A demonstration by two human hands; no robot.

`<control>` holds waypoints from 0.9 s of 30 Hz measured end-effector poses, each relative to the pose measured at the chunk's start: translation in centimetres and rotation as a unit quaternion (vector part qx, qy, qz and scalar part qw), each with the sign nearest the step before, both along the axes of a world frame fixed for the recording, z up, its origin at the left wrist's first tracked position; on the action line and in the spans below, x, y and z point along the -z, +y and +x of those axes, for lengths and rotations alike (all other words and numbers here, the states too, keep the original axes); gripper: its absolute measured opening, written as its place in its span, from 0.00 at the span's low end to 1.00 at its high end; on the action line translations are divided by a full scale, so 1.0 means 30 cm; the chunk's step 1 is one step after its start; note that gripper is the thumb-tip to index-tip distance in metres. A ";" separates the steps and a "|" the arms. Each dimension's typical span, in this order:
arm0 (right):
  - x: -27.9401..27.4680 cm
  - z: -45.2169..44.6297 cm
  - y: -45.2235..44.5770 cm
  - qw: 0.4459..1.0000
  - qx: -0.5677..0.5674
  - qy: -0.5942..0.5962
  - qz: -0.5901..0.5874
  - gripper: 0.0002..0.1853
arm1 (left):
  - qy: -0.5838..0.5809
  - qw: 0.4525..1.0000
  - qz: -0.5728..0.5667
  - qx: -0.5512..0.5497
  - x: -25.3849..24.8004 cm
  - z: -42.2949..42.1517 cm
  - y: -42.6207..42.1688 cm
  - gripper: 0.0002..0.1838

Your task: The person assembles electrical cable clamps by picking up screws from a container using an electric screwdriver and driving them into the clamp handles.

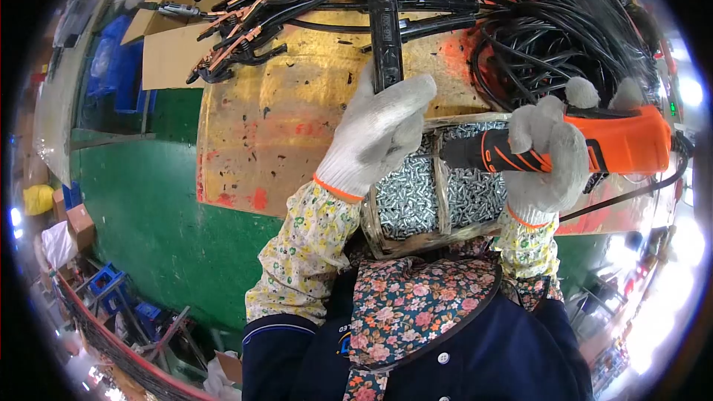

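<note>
Worktop point(297, 126), paint-spotted, mid-frame | has 2-compartment screw box point(416, 242) at lower centre, probably for easy reach | holds black handle point(385, 26) in left hand point(382, 130), fingers closed around lower end, most jutting toward frame top | grips orange power driver point(624, 141) in right hand point(549, 152), right of centre, fingers wrapped around middle, nose leftward over box, likely for steady aim

1 head-worn cam, v. wide lens: round pic w/ dark corners, lines bowed nr edges. Looks fwd & steeply down from above wearer's chest point(438, 360), which fills btm ctr. L hand point(382, 134) & R hand point(548, 148) are close, approx mid-ht; worktop point(275, 134) extends beyond, cables point(520, 52) at far side. Workshop bg point(111, 289) wraps both sides, further off.
</note>
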State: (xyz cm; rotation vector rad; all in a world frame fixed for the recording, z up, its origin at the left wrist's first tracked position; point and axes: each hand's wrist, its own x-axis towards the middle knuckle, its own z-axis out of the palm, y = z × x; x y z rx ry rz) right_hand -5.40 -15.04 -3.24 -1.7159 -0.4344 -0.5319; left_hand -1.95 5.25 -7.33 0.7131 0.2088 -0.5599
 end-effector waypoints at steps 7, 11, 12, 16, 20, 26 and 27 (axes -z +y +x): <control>-0.009 0.006 -0.015 0.974 0.087 -0.065 -0.198 0.22 | -0.008 1.000 -0.010 -0.012 -0.001 -0.002 -0.006 0.28; 0.011 0.003 0.049 0.979 0.037 0.046 0.198 0.21 | -0.012 1.000 -0.022 -0.014 0.000 -0.006 -0.006 0.27; 0.002 0.001 0.060 0.971 0.038 0.054 0.229 0.20 | -0.010 1.000 -0.018 -0.016 -0.005 -0.005 -0.008 0.26; -0.035 0.003 0.056 0.941 0.000 0.050 0.334 0.10 | -0.010 1.000 0.011 -0.022 -0.002 0.001 -0.015 0.19; -0.083 0.013 0.030 0.914 -0.033 0.025 0.404 0.05 | 0.020 0.996 0.063 -0.057 -0.020 0.001 -0.040 0.19; -0.166 0.034 -0.025 0.903 -0.060 -0.044 0.424 0.30 | 0.016 0.994 0.096 -0.050 0.032 -0.048 -0.050 0.42; -0.176 0.039 -0.030 0.892 -0.066 -0.057 0.444 0.31 | 0.004 0.995 0.088 -0.047 0.037 -0.046 -0.050 0.46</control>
